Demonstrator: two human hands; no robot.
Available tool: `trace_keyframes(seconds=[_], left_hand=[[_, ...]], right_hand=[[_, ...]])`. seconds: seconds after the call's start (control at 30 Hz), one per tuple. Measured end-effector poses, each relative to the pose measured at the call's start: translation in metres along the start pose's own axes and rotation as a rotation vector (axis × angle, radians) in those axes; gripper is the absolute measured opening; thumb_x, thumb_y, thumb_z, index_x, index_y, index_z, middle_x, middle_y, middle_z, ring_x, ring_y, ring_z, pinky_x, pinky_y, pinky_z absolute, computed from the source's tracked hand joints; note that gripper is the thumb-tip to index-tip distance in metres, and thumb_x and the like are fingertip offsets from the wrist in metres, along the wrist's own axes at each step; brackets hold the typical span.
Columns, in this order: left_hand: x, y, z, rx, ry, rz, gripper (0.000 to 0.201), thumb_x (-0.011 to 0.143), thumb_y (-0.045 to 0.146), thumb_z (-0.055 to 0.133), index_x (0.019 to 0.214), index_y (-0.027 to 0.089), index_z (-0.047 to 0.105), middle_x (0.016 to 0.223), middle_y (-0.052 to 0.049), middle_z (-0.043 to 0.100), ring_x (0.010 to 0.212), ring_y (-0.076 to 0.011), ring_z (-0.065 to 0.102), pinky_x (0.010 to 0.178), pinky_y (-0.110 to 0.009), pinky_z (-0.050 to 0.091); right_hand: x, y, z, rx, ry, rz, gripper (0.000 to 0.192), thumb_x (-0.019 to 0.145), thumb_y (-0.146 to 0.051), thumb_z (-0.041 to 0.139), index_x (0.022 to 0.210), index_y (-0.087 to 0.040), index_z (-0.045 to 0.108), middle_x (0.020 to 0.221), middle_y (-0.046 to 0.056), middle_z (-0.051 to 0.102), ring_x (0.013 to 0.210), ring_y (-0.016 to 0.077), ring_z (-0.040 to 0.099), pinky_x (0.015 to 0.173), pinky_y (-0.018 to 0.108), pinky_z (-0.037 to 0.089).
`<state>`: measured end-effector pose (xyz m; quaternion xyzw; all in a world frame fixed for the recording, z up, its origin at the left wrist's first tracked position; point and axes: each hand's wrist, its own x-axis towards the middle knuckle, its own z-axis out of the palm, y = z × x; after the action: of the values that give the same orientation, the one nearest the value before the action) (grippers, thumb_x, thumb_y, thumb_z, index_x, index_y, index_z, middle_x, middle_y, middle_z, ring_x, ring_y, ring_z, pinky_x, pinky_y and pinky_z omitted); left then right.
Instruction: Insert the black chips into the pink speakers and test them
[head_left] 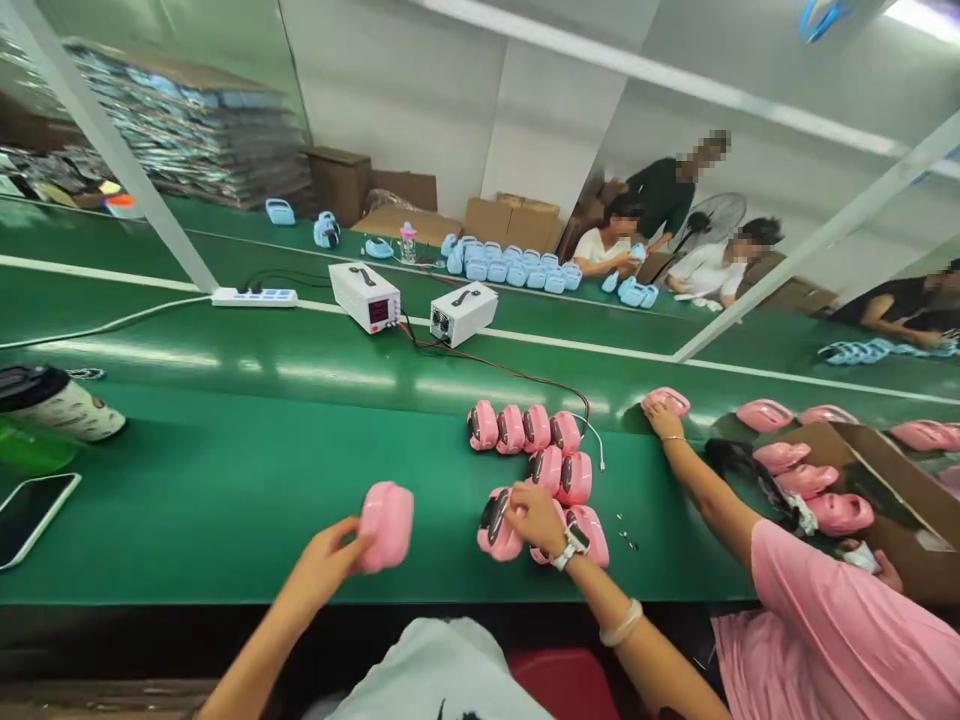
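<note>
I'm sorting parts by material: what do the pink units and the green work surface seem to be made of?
The pink units, like the one in the left hand, look like moulded plastic: smooth rounded shells with a soft sheen. The green surface looks like glossy rubbery or vinyl sheet, probably belting; it reflects the ceiling lights.

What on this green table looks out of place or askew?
A few small loose screws lie scattered on the green table right of the pink units. At the left edge, a cup lies tipped on its side.
</note>
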<state>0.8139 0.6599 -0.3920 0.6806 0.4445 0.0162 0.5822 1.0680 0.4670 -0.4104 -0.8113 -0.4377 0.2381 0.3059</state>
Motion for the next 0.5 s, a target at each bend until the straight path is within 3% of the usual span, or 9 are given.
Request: trace_keyframes(seconds=[0.07,0.13,0.23,0.37,0.5], left_hand=[[0.043,0.029,0.062,-0.015,-0.086,-0.019,0.02,0.083,0.031,0.057,0.086,0.013,0.064,0.081,-0.001,0.066,0.077,-0.018,0.065,0.071,-0.028,0.053],[0.086,0.053,0.119,0.026,-0.089,0.0,0.019,0.083,0.031,0.058,0.08,0.013,0.063,0.077,-0.001,0.065,0.075,-0.0171,0.064,0.068,-0.027,0.052],[0.132,0.075,0.177,0.103,-0.076,0.03,0.018,0.087,0.029,0.06,0.08,0.012,0.061,0.082,-0.002,0.064,0.079,-0.0159,0.062,0.074,-0.031,0.052],[0.162,0.083,0.205,0.166,-0.066,0.016,0.021,0.089,0.032,0.061,0.091,0.012,0.062,0.094,-0.004,0.064,0.088,-0.0173,0.061,0.081,-0.037,0.052],[0.168,0.078,0.203,0.118,-0.129,0.014,0.023,0.09,0.033,0.061,0.1,0.012,0.062,0.099,-0.005,0.064,0.09,-0.0184,0.063,0.08,-0.037,0.054]], right_hand=[[0.013,0.035,-0.031,-0.029,0.001,0.015,0.03,0.095,-0.034,0.057,0.12,-0.017,0.059,0.121,0.009,0.06,0.1,0.0207,0.063,0.085,0.04,0.055],[0.028,0.063,-0.057,-0.068,0.005,0.016,0.031,0.095,-0.034,0.057,0.121,-0.017,0.058,0.122,0.009,0.06,0.102,0.0213,0.062,0.086,0.041,0.055],[0.053,0.093,-0.08,-0.133,-0.011,-0.004,0.027,0.096,-0.033,0.056,0.12,-0.02,0.06,0.124,0.009,0.059,0.103,0.0203,0.061,0.088,0.04,0.054],[0.089,0.116,-0.083,-0.205,-0.071,-0.042,0.033,0.094,-0.034,0.058,0.121,-0.016,0.058,0.123,0.009,0.06,0.103,0.0227,0.062,0.086,0.042,0.054],[0.112,0.124,-0.07,-0.278,-0.144,-0.054,0.03,0.094,-0.034,0.058,0.118,-0.016,0.059,0.117,0.008,0.062,0.098,0.0201,0.063,0.083,0.04,0.055]])
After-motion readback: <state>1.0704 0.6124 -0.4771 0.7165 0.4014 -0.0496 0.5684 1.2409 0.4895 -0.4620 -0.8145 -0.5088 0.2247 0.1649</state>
